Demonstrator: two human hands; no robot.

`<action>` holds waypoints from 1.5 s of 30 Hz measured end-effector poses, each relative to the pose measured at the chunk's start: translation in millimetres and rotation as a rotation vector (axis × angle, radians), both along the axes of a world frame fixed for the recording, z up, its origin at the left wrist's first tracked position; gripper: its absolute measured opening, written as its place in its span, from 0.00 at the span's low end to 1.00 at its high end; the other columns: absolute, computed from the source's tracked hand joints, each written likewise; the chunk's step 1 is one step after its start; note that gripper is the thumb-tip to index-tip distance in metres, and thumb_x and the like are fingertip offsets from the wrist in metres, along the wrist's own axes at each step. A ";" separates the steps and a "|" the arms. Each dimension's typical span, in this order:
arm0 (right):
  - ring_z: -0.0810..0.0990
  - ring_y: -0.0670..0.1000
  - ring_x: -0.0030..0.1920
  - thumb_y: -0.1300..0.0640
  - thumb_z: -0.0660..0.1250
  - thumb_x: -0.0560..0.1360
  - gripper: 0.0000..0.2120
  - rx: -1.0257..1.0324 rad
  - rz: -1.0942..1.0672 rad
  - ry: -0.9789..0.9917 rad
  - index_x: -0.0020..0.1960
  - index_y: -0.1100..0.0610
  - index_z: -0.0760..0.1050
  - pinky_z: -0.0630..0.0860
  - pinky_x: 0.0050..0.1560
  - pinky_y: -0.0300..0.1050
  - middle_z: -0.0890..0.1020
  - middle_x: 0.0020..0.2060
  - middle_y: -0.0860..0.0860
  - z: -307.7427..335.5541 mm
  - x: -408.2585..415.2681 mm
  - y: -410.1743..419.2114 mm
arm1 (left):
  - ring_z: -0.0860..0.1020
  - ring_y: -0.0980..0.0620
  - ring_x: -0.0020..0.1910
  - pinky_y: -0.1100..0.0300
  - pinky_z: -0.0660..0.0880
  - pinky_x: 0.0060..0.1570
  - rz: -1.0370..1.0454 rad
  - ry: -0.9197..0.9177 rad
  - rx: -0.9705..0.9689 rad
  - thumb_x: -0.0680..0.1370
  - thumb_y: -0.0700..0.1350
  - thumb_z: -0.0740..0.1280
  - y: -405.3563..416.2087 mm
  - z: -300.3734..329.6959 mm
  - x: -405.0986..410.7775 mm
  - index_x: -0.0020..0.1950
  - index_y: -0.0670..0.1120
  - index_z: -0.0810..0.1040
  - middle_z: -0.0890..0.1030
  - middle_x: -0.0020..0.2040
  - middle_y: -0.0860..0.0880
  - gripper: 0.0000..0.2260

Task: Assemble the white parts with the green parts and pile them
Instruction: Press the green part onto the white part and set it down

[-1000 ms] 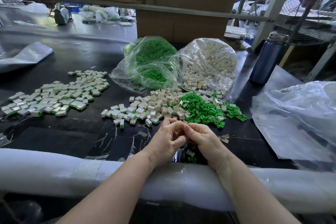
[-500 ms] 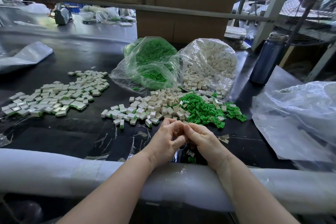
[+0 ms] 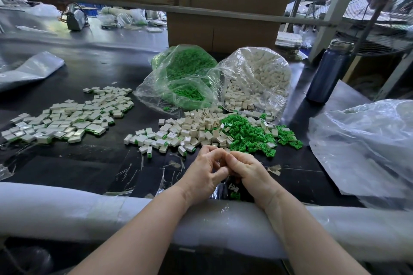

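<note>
Fingertip to fingertip, the left hand [image 3: 206, 168] and right hand [image 3: 248, 169] meet in a curled grip just above the black table [image 3: 89, 167]; whatever small piece they pinch between them is hidden by the fingers, so what they hold cannot be told.

Behind them stand two clear plastic bags, one of green clips [image 3: 183, 76] and one of white housings [image 3: 257, 76], both spilling forward. To the person's left lies the wide flat pile of finished white-and-green blocks [image 3: 67, 116], well apart from the hands. Directly beyond the knuckles sit the loose heap of white box-shaped plastic parts [image 3: 194, 127] and, beside it to the right, the loose heap of small green plastic parts [image 3: 248, 134].

Judging by the layout, the white heap is nearer the left hand and the green nearer the right, while a completed piece would travel far left. A few stray green bits [image 3: 234, 195] lie below the wrists.
</note>
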State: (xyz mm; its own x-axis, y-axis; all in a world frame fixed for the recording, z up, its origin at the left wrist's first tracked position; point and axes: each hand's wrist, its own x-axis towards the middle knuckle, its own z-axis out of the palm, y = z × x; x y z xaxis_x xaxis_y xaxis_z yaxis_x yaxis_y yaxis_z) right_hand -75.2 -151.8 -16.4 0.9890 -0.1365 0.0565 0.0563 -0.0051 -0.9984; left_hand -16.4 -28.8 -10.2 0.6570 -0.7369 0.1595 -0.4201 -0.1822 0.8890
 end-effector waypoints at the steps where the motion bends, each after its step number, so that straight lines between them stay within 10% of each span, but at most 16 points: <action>1: 0.76 0.40 0.30 0.63 0.55 0.80 0.12 -0.001 0.000 0.000 0.42 0.62 0.73 0.72 0.33 0.33 0.78 0.27 0.44 0.0 -0.1 0.0 | 0.70 0.57 0.41 0.62 0.74 0.52 -0.001 -0.003 0.000 0.76 0.37 0.64 0.0 0.0 -0.1 0.44 0.54 0.74 0.67 0.49 0.52 0.10; 24: 0.74 0.51 0.40 0.61 0.55 0.79 0.15 0.007 -0.012 0.024 0.53 0.74 0.71 0.73 0.41 0.40 0.76 0.38 0.56 0.0 -1.6 -0.7 | 0.70 0.59 0.40 0.73 0.70 0.45 -0.008 -0.016 -0.018 0.76 0.36 0.64 -0.4 -0.2 0.0 0.44 0.53 0.73 0.67 0.49 0.51 0.11; 45: 0.76 0.41 0.33 0.62 0.55 0.79 0.10 0.053 0.004 -0.005 0.47 0.64 0.74 0.73 0.36 0.33 0.78 0.31 0.47 0.6 -2.1 -0.3 | 0.69 0.57 0.41 0.71 0.70 0.47 -0.015 0.004 -0.035 0.76 0.36 0.63 0.1 0.2 -0.3 0.44 0.53 0.73 0.65 0.46 0.53 0.11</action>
